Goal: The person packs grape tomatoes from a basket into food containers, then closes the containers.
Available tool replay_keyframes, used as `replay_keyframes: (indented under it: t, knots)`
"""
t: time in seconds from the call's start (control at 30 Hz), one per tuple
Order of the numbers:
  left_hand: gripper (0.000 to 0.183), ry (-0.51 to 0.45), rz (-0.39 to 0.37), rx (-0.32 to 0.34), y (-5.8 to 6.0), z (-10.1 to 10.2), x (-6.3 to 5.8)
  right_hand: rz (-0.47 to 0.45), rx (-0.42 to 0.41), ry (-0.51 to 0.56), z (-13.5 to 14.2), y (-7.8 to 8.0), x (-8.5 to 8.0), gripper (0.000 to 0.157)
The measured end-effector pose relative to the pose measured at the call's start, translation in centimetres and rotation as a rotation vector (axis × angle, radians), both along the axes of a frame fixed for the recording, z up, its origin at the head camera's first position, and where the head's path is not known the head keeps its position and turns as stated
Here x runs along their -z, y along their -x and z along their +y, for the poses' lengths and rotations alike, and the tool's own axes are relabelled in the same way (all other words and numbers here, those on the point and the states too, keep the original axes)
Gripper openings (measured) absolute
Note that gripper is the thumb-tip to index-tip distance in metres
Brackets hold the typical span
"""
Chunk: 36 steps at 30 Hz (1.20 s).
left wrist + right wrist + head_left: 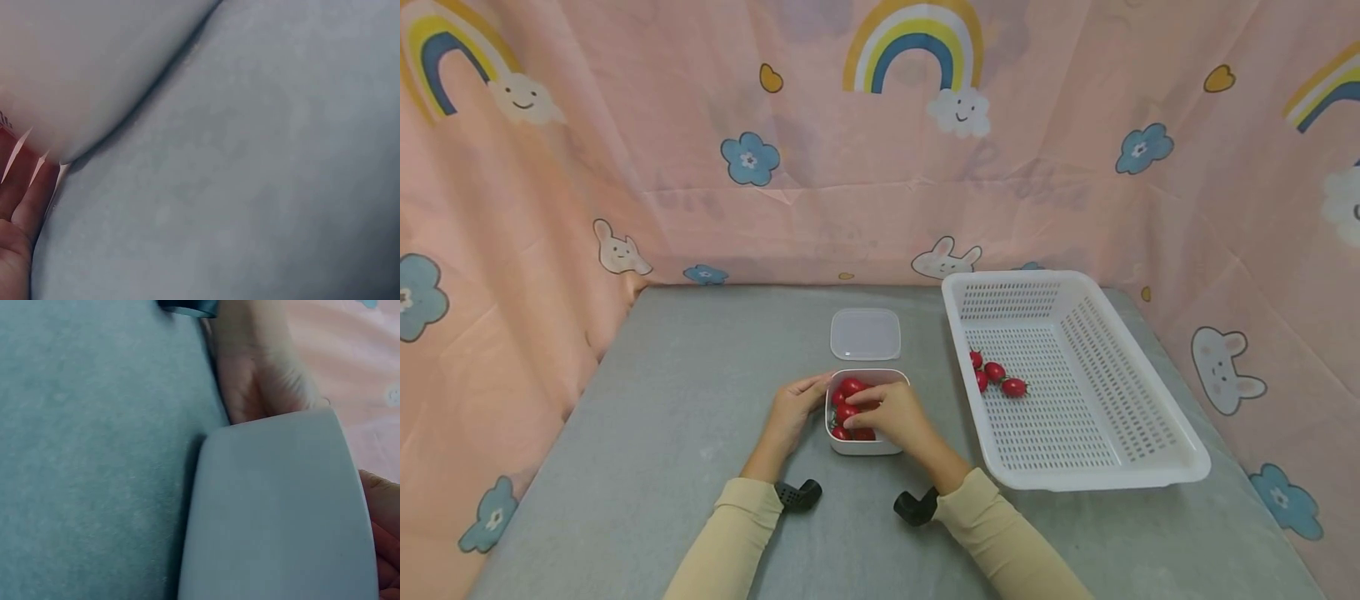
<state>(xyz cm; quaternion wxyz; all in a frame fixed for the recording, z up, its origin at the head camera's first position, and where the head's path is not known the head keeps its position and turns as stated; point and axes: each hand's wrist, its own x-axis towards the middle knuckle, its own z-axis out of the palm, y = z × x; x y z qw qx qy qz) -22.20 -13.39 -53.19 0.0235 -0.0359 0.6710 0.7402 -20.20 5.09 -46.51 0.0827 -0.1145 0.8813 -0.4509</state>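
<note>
A small white box [865,447] holds several red cherry tomatoes [852,386]. My left hand [797,408] rests along the box's left wall, its fingertips near the far left corner. In the left wrist view, straight fingers [34,194] lie against the box's side [94,69]. Over the box's right rim reaches my right hand [891,412], with thumb and forefinger around a cherry tomato [846,413] inside. The right wrist view shows the box's outer wall [281,512], the left hand [262,381] behind it and right-hand fingers [382,506] at the rim.
A flat translucent lid [865,335] lies just beyond the box. At the right stands a large white slotted basket [1090,479], with several cherry tomatoes [1014,387] by its left wall. A pink patterned curtain [850,208] borders the grey table [685,367].
</note>
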Motion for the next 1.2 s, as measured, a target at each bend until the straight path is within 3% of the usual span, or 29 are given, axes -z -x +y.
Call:
replay_keyframes:
  t: [0.17,0.37,0.73,0.83,1.0,1.2]
  knots:
    - [0.035,-0.003,-0.01,-0.009,0.0,0.0,0.1,0.05,-0.011,-0.038,-0.3,-0.2,0.1,0.028]
    - [0.034,0.023,-0.011,-0.015,0.0,0.0,0.1,0.041,-0.019,-0.023,-0.4,-0.2,0.2,0.027]
    - [0.034,0.009,-0.013,-0.002,0.0,-0.1,-0.2,-0.049,0.01,0.036,-0.1,-0.2,-0.8,0.027]
    - [0.034,0.012,-0.016,-0.005,-0.1,-0.1,-0.1,-0.067,0.044,0.088,0.1,-0.1,-1.9,0.027]
    - [0.033,0.011,-0.012,-0.009,0.0,-0.2,0.0,-0.034,0.079,0.179,1.1,0.0,-5.1,0.028]
    - [0.034,-0.018,-0.005,-0.005,0.0,-0.2,0.1,-0.058,0.119,0.194,2.5,-0.3,-8.8,0.03]
